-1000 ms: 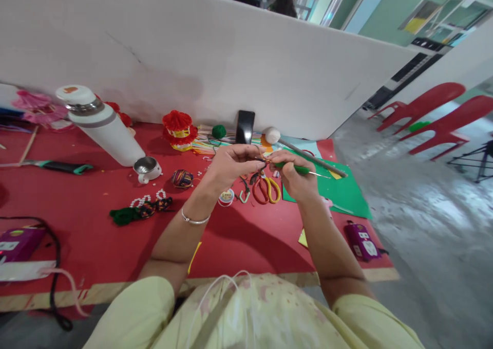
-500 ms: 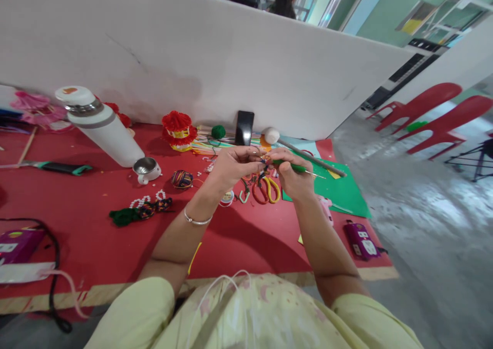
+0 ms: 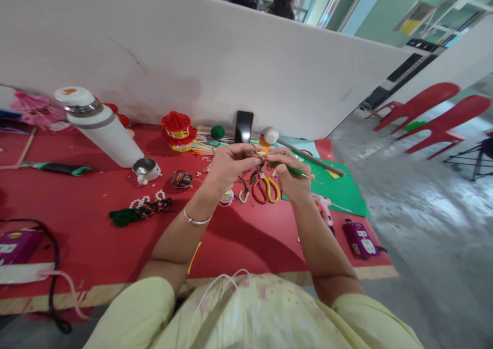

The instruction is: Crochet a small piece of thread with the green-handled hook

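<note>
My left hand (image 3: 228, 168) is closed, thumb and fingertips pinching a small piece of multicoloured yarn work (image 3: 262, 157), mostly hidden by the fingers. A crochet hook with a green handle (image 3: 295, 171) lies across my right hand (image 3: 293, 180), its thin metal end pointing right and the other end hidden at the yarn. Both hands meet fingertip to fingertip above the red table. Below them lie scissors with red and yellow handles (image 3: 265, 190). To the left of my hands rests a ball of multicoloured yarn (image 3: 181, 179), with a strand leading toward them.
A white flask (image 3: 106, 130) and a metal cup (image 3: 146, 170) stand on the left. Beaded yarn pieces (image 3: 140, 210) lie nearer. A phone (image 3: 244, 126) leans on the white partition (image 3: 231, 61). On the right are a green sheet (image 3: 342, 195), a pink glue gun (image 3: 323, 209) and a purple box (image 3: 361, 238).
My right hand has shifted slightly left and down with the crochet hook, uncovering more of the pink glue gun. The left hand stays nearly in place.
</note>
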`<action>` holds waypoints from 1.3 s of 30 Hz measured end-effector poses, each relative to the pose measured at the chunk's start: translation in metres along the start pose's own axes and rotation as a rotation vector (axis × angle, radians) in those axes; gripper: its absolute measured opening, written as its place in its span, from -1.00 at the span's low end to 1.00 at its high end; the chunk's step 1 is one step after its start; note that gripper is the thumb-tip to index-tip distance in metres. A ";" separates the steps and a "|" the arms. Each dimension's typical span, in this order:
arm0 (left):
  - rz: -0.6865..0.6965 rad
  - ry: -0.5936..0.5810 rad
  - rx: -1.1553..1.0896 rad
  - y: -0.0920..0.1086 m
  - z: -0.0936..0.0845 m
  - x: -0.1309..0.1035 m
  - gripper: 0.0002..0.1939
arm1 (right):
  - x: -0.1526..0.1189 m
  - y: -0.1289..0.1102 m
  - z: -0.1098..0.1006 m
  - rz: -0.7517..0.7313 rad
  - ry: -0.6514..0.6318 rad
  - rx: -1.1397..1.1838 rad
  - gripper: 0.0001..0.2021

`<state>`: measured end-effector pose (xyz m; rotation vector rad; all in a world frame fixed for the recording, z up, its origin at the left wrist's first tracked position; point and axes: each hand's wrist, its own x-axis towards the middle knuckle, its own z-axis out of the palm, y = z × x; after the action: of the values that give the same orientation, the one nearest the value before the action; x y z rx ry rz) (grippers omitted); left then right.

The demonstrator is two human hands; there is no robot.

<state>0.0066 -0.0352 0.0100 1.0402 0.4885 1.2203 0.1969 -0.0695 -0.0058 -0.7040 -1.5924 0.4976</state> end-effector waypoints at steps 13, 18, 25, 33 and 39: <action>0.168 0.271 -0.021 -0.014 0.018 -0.003 -0.71 | -0.018 -0.010 0.047 -0.237 0.302 -0.415 -0.68; -0.135 0.160 -0.191 0.006 0.008 -0.001 -0.65 | -0.016 -0.002 0.052 -0.186 0.307 -0.261 -0.75; -0.194 0.027 -0.174 0.017 -0.005 0.001 -0.70 | -0.006 -0.004 0.015 -0.113 0.069 -0.090 -0.73; -0.231 0.060 -0.087 0.017 -0.005 0.000 -0.74 | 0.004 -0.025 -0.015 -0.148 -0.252 -0.190 -0.75; -0.246 0.038 -0.065 0.015 -0.004 0.000 -0.79 | 0.012 -0.039 -0.032 -0.089 -0.405 -0.168 -0.76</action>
<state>-0.0046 -0.0335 0.0205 0.8751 0.5845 1.0311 0.2216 -0.0923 0.0337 -0.6822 -2.0551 0.4640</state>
